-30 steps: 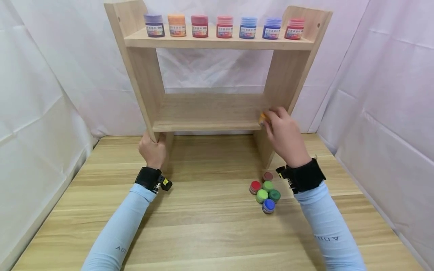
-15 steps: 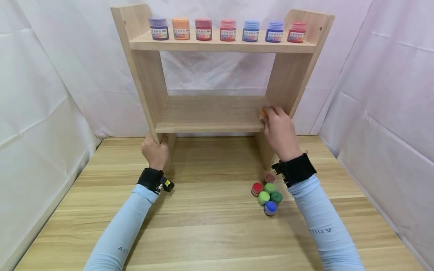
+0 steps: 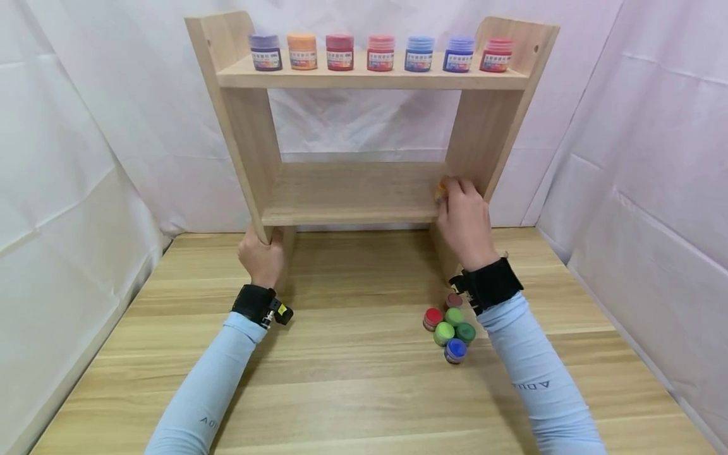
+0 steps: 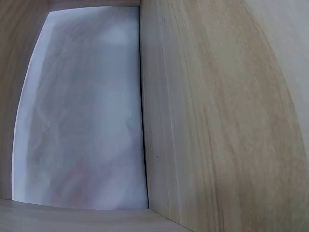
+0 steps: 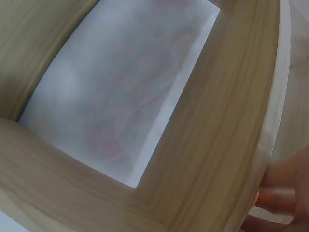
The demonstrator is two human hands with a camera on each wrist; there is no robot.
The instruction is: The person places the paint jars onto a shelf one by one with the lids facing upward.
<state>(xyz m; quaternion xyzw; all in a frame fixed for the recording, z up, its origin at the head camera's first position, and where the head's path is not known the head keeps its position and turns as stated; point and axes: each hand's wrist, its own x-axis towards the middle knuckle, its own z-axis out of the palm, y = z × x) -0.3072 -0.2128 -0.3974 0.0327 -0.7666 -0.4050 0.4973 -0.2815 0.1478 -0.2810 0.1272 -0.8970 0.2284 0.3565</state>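
A small orange-yellow paint jar [image 3: 440,191] is at the right end of the middle shelf [image 3: 352,189], pinched by my right hand [image 3: 467,221]. The fingers cover most of it, and whether its base touches the board cannot be seen. In the right wrist view, fingers [image 5: 277,195] show at the shelf's front edge, with a sliver of orange beside them. My left hand [image 3: 261,256] grips the lower left side panel of the wooden rack [image 3: 250,133]; its fingertips are hidden. The left wrist view shows only wood boards and white cloth.
Several paint jars, among them a purple one [image 3: 265,53] and a red one [image 3: 496,55], stand in a row on the top shelf [image 3: 370,79]. More jars, including a blue one [image 3: 455,351], cluster on the table [image 3: 341,392] below my right wrist. White cloth [image 3: 643,158] surrounds the table.
My right hand has moved slightly left and farther in over the middle shelf with the orange-yellow jar. The left hand keeps its grip on the panel. The head view has shifted a little.
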